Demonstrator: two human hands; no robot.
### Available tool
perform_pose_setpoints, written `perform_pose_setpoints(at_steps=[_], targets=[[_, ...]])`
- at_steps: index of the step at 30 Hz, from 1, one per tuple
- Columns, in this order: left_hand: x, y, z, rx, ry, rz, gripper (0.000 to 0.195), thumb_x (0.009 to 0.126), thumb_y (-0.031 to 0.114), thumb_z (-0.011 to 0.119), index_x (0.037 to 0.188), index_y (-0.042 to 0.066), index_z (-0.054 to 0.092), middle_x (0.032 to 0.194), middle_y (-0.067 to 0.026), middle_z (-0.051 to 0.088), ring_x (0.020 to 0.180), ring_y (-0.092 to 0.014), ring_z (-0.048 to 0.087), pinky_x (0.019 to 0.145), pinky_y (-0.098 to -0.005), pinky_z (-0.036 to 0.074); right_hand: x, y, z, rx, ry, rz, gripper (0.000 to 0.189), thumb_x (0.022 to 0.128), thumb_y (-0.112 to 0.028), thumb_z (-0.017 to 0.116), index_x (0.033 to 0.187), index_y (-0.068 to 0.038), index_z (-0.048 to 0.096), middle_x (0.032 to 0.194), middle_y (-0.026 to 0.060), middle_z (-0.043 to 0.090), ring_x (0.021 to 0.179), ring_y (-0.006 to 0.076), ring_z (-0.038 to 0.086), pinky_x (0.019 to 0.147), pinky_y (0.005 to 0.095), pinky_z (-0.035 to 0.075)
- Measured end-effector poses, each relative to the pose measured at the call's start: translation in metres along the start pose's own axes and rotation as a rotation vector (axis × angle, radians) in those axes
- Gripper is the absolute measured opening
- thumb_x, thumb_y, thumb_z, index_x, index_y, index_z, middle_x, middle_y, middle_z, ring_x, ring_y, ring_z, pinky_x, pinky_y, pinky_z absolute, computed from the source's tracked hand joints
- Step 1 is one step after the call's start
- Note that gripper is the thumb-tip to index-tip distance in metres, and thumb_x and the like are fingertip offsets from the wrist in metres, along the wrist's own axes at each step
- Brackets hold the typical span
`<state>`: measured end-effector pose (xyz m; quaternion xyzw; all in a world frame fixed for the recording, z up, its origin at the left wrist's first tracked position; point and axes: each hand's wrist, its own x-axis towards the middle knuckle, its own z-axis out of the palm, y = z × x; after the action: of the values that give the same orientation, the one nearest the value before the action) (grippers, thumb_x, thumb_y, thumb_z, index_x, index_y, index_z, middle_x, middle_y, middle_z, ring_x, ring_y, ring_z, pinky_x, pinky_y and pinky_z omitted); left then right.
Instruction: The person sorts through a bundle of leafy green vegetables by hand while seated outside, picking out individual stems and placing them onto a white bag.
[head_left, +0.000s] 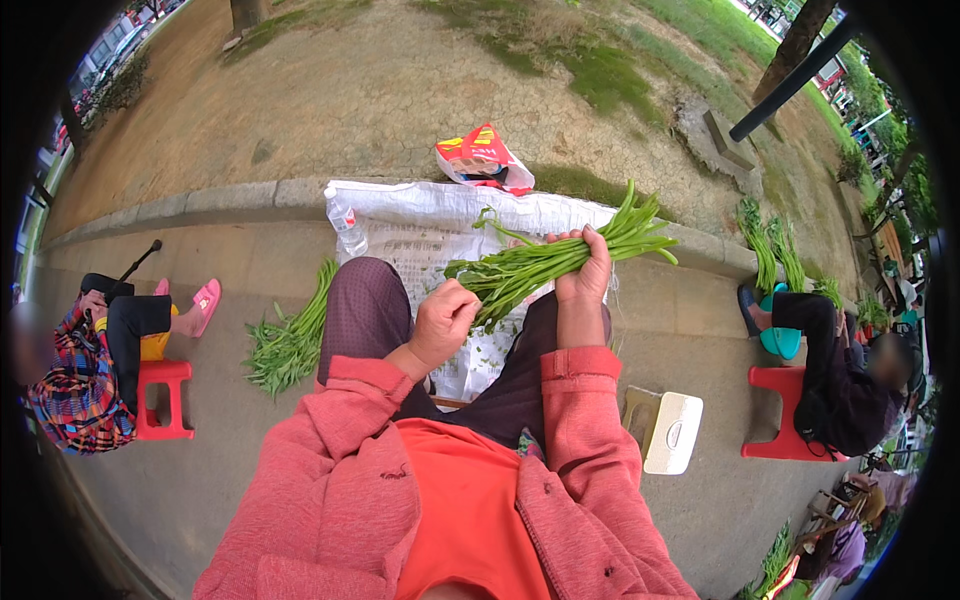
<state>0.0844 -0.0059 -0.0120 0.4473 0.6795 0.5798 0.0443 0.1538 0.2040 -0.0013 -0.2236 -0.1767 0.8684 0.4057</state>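
Observation:
My right hand (583, 266) grips a bunch of long green leafy vegetable stems (525, 266) above my right thigh. The cut ends point up to the right, and the leafy tips hang to the lower left. Beside those tips, my left hand (444, 321) is curled shut, its thumb against the leaves. Whether a leaf is pinched inside it I cannot see. Beneath the bunch lies a white woven plastic sheet (405, 251) with printed writing and scattered leaf bits. Another bunch of greens (292, 334) rests on the pavement left of my knee.
A plastic water bottle (346, 222) is on the sheet's left corner. Behind the sheet, a red carrier bag (484, 159) sits by the stone kerb (296, 193). A cream plastic stool (673, 433) is at my right. People sit on red stools (165, 397) on both sides.

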Motion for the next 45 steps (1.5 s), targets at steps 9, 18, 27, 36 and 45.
perform_pose_setpoints(at_steps=[9, 18, 27, 36, 45], targets=[[-0.012, -0.023, -0.016, 0.068, -0.084, -0.116, 0.015, 0.079, 0.002, 0.059, 0.067, 0.001, 0.050, 0.063, -0.0050, 0.047, 0.051, -0.015, 0.043, 0.050, -0.0269, 0.036, 0.003, -0.001, 0.000, 0.005, 0.052, -0.017, 0.008, 0.079, -0.013, 0.058, 0.076, -0.007, 0.052, 0.068, 0.0046, 0.055, 0.066, 0.0219, 0.054, 0.076, 0.0454, 0.048], [0.006, -0.004, 0.011, 0.176, -0.013, -0.111, 0.011, 0.073, 0.012, 0.067, 0.073, 0.004, 0.059, 0.068, -0.0080, 0.054, 0.056, -0.022, 0.056, 0.051, -0.0316, 0.044, -0.003, 0.003, 0.005, -0.018, -0.022, 0.031, 0.007, 0.079, -0.012, 0.058, 0.077, -0.007, 0.053, 0.069, 0.0041, 0.055, 0.068, 0.0206, 0.055, 0.076, 0.0432, 0.049], [0.008, -0.009, 0.015, 0.218, -0.041, -0.029, 0.007, 0.073, 0.003, 0.063, 0.069, 0.002, 0.058, 0.065, -0.0084, 0.052, 0.054, -0.021, 0.054, 0.050, -0.0314, 0.042, -0.004, 0.005, 0.006, -0.018, -0.070, 0.057, 0.008, 0.079, -0.011, 0.059, 0.077, -0.007, 0.053, 0.069, 0.0040, 0.054, 0.068, 0.0201, 0.055, 0.075, 0.0420, 0.050], [0.006, -0.006, 0.013, 0.009, 0.051, -0.004, 0.008, 0.072, -0.002, 0.061, 0.068, 0.001, 0.055, 0.062, -0.0057, 0.048, 0.051, -0.014, 0.048, 0.046, -0.0270, 0.037, 0.000, 0.003, 0.002, -0.008, 0.026, -0.017, 0.006, 0.080, -0.012, 0.057, 0.077, -0.009, 0.052, 0.067, 0.0026, 0.055, 0.064, 0.0181, 0.055, 0.077, 0.0454, 0.048], [-0.014, -0.015, -0.006, 0.186, -0.098, 0.027, 0.012, 0.072, 0.005, 0.064, 0.067, 0.003, 0.054, 0.065, -0.0079, 0.051, 0.049, -0.022, 0.049, 0.046, -0.0311, 0.040, 0.004, 0.000, -0.001, 0.002, 0.010, -0.012, 0.007, 0.079, -0.012, 0.058, 0.078, -0.007, 0.053, 0.069, 0.0039, 0.054, 0.068, 0.0205, 0.054, 0.077, 0.0445, 0.048]])
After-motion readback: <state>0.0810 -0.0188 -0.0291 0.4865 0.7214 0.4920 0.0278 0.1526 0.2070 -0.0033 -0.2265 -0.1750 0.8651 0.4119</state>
